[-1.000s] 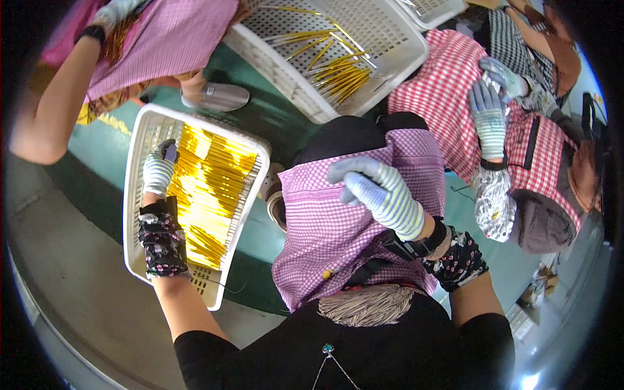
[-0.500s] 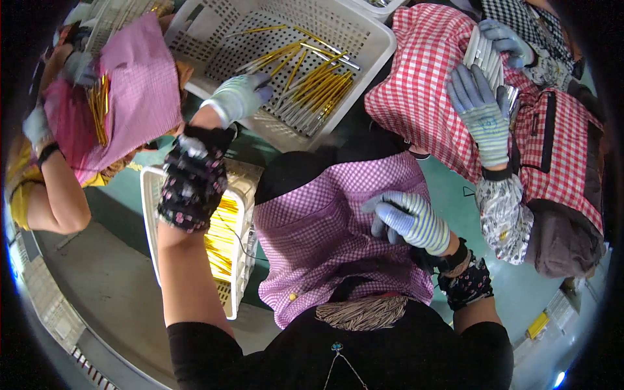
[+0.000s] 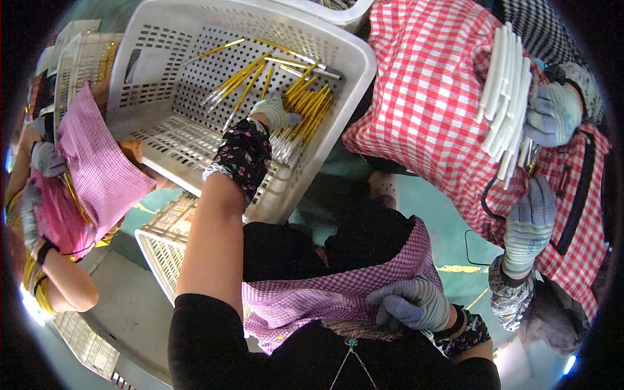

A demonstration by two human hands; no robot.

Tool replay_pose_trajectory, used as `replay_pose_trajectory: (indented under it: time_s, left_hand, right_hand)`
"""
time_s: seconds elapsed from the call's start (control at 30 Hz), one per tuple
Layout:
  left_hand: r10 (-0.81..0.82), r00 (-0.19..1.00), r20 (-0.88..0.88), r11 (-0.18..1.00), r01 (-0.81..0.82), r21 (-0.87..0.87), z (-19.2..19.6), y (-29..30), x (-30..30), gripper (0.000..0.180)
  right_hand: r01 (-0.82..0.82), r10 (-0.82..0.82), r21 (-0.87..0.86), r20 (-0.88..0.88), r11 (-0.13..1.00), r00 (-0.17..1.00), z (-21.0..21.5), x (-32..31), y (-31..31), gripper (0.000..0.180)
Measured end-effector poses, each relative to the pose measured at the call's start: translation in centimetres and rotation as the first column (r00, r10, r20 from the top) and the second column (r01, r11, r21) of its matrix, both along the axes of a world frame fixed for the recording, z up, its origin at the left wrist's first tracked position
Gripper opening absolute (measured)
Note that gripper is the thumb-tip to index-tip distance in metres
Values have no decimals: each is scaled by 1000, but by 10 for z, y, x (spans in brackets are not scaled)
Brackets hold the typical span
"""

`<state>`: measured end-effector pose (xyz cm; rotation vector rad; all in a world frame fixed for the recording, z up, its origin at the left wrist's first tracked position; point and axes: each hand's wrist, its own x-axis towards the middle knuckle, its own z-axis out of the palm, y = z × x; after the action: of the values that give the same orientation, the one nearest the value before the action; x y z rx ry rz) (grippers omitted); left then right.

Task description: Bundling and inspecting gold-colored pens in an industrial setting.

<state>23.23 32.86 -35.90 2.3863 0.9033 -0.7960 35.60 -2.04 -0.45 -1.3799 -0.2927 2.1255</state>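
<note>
My left hand (image 3: 276,112), in a pale striped work glove, reaches down into a white perforated plastic basket (image 3: 253,19). It is at a pile of slender gold-and-silver rods (image 3: 311,107), its fingers partly hidden, so a grip cannot be made out. More rods lie scattered on the basket floor, left of the pile. Over my lap, my right hand (image 3: 413,302) in a striped glove with grey fingers rests against a purple checked apron (image 3: 344,283). Its fingers are curled in, and nothing shows between them.
At right a person in a red checked apron (image 3: 426,84) has gloved hands by a bundle of white tubes (image 3: 507,97). Another person, at left, has a pink cloth (image 3: 97,143) and some gold rods. A lower white basket (image 3: 156,250) stands beside my left arm.
My left hand has moved from above the basket's near side down to the rod pile. The view has shifted forward. My right hand stays near my lap, its fingers more curled.
</note>
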Motion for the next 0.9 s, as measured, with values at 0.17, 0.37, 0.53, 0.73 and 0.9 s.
replay_pose_trajectory:
  time_s: [0.17, 0.37, 0.53, 0.73, 0.9]
  left_hand:
    - [10, 985, -170, 957, -59, -284, -8, -8, 12, 90]
    - [6, 973, -232, 833, -134, -537, -47, -14, 2, 80]
    - [20, 981, -193, 705, -151, -693, 22, -16, 19, 69]
    - [155, 965, -212, 527, -262, -809, -3, -14, 9, 63]
    - [211, 976, -59, 626, -181, -758, -27, -24, 8, 62]
  right_hand:
    - [-94, 94, 33, 2, 995, 996, -14, 4, 1, 30]
    - [-11, 12, 13, -33, 1000, 999, -11, 3, 9, 29]
    - [40, -40, 60, 8, 997, 999, -14, 1, 3, 25]
    - [80, -79, 101, -5, 992, 997, -15, -2, 6, 23]
    - [52, -53, 86, 12, 995, 999, -14, -4, 2, 24]
